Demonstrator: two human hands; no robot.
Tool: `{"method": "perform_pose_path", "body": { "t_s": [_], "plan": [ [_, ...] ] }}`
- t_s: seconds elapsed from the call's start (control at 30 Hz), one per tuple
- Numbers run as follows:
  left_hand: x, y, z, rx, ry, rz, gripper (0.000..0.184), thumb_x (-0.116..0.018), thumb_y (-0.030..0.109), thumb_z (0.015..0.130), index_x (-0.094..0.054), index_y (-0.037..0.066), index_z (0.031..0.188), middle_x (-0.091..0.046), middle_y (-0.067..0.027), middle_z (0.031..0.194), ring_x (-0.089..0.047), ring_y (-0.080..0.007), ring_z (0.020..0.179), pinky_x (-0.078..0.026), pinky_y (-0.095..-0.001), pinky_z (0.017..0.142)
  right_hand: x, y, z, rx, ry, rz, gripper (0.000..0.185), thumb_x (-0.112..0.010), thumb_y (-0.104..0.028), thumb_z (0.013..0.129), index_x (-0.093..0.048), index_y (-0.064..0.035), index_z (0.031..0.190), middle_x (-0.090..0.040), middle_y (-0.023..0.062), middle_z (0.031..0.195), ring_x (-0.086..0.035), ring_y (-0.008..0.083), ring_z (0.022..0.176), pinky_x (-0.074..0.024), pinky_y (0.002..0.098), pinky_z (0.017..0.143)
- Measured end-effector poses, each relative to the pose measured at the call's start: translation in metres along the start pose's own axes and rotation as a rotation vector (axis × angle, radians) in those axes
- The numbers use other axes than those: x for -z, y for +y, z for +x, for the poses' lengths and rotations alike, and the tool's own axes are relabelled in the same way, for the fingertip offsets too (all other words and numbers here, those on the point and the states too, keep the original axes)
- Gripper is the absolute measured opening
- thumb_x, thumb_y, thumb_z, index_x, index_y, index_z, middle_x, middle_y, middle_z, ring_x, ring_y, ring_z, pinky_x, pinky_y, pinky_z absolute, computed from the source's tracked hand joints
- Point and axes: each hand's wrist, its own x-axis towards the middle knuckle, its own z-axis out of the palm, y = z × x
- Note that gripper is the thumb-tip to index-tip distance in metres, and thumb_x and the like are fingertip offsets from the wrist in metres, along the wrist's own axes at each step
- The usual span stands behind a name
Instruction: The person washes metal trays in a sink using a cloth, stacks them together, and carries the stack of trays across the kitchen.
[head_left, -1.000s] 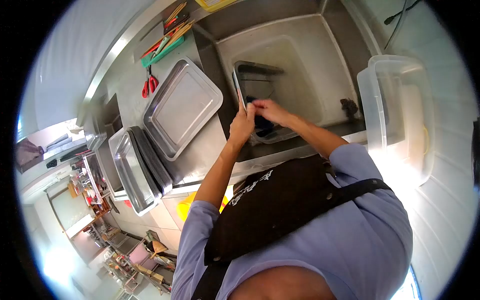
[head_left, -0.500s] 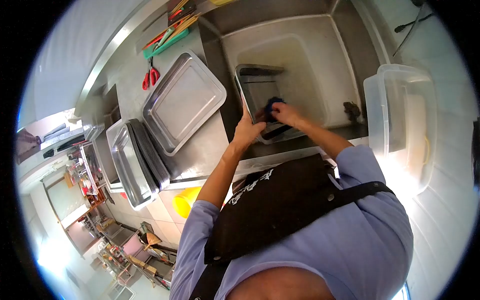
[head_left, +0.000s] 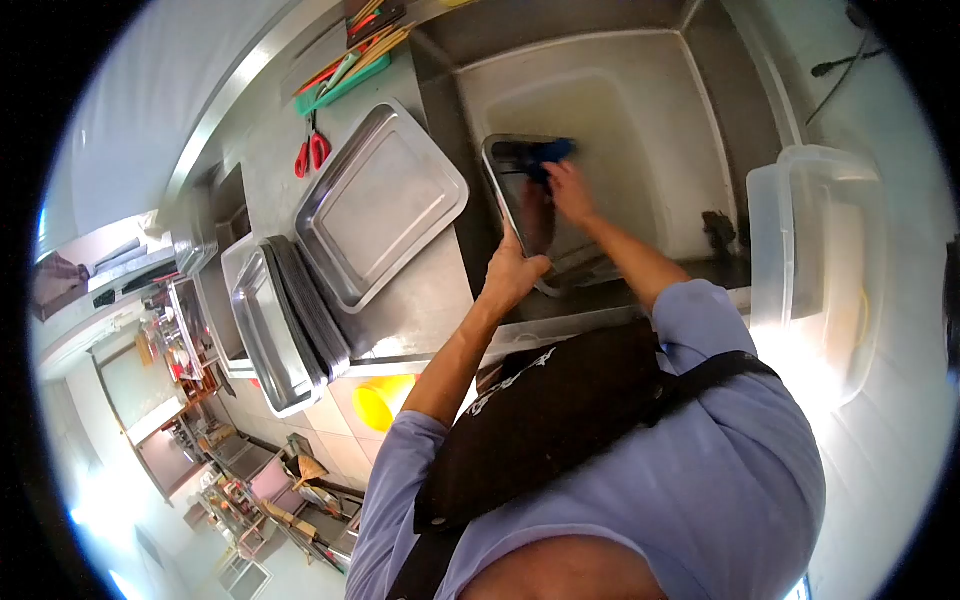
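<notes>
Our left hand (head_left: 513, 272) pinches metal tray (head_left: 511, 198) at left rim, best hold, likely stiff and slippery; right hand (head_left: 571, 192) pinches blue cloth (head_left: 548, 156).

Glossy metal tray (head_left: 517, 187), frosted plastic bin (head_left: 805, 262)

the blue item (head_left: 549, 156) (in the right hand (head_left: 573, 192)) is blurred.

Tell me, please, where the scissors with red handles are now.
In the head view, the scissors lie at upper left on the metal counter, just below the green holder and to the left of the single metal tray.
</notes>
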Motion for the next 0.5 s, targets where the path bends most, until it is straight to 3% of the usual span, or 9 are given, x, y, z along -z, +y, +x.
{"method": "perform_pose_path", "body": {
  "t_s": [0.07, 0.17, 0.23, 0.27, 0.37, 0.43, 0.5],
  "plan": [
    [-0.005, -0.001, -0.004, -0.021, 0.011, 0.011, 0.096, -0.063, 0.018, 0.070, -0.004, 0.011, 0.146, -0.054, -0.0268, 0.117, -0.057, -0.0398, 0.102, -0.045, -0.0405, 0.088, -0.006, 0.053, -0.009, -0.198, -0.060, -0.171, 0.039, -0.050, -0.005, 0.086, -0.052, -0.0057, 0.124, -0.049, 0.0190, 0.125, -0.048, 0.0366, 0.114, -0.0402, 0.0418, 0.095],
    [-0.015, -0.002, -0.004, -0.111, 0.071, -0.004, 0.094, -0.064, 0.020, 0.073, -0.007, 0.010, 0.146, -0.053, -0.0265, 0.118, -0.056, -0.0391, 0.104, -0.043, -0.0395, 0.090, -0.011, 0.119, -0.021, -0.235, -0.141, -0.297, 0.044, -0.050, -0.007, 0.085, -0.049, -0.0051, 0.129, -0.047, 0.0194, 0.131, -0.047, 0.0360, 0.118, -0.0388, 0.0414, 0.098],
    [-0.018, -0.014, 0.001, -0.145, 0.065, -0.140, 0.091, -0.065, 0.023, 0.076, -0.009, 0.011, 0.146, -0.050, -0.0262, 0.122, -0.054, -0.0384, 0.106, -0.042, -0.0387, 0.091, 0.022, 0.074, -0.006, -0.507, -0.271, -0.208, 0.047, -0.052, -0.010, 0.084, -0.048, -0.0053, 0.130, -0.047, 0.0183, 0.133, -0.046, 0.0336, 0.120, -0.0379, 0.0394, 0.099],
    [-0.019, -0.020, 0.005, -0.166, 0.071, -0.108, 0.087, -0.063, 0.023, 0.080, -0.008, 0.012, 0.147, -0.049, -0.0231, 0.125, -0.052, -0.0339, 0.109, -0.042, -0.0366, 0.092, 0.042, 0.044, 0.004, -0.639, -0.335, -0.169, 0.048, -0.053, -0.012, 0.084, -0.048, -0.0053, 0.131, -0.047, 0.0178, 0.134, -0.046, 0.0324, 0.121, -0.0375, 0.0384, 0.100],
    [-0.017, -0.027, 0.012, -0.208, 0.077, -0.139, 0.076, -0.055, 0.025, 0.091, -0.006, 0.014, 0.148, -0.047, -0.0157, 0.129, -0.048, -0.0241, 0.113, -0.040, -0.0325, 0.093, 0.053, 0.001, 0.020, -0.638, -0.391, 0.271, 0.047, -0.057, -0.019, 0.084, -0.050, -0.0057, 0.129, -0.049, 0.0162, 0.132, -0.047, 0.0275, 0.121, -0.0374, 0.0355, 0.099],
    [-0.018, -0.019, 0.009, -0.208, 0.081, -0.335, 0.069, -0.049, 0.029, 0.095, -0.008, 0.014, 0.148, -0.047, -0.0134, 0.127, -0.047, -0.0226, 0.111, -0.040, -0.0324, 0.093, 0.049, -0.042, 0.023, -0.551, -0.275, 0.501, 0.041, -0.058, -0.026, 0.087, -0.055, -0.0049, 0.122, -0.058, 0.0099, 0.120, -0.053, 0.0201, 0.110, -0.0394, 0.0318, 0.094],
    [-0.016, -0.017, 0.006, -0.190, 0.051, -0.359, 0.064, -0.042, 0.033, 0.098, -0.006, 0.017, 0.149, -0.047, -0.0105, 0.126, -0.047, -0.0192, 0.108, -0.041, -0.0292, 0.090, 0.053, -0.089, 0.031, -0.522, -0.354, 0.804, 0.035, -0.056, -0.029, 0.089, -0.063, -0.0019, 0.109, -0.064, 0.0087, 0.107, -0.056, 0.0187, 0.100, -0.0413, 0.0327, 0.089]
  ]
}}
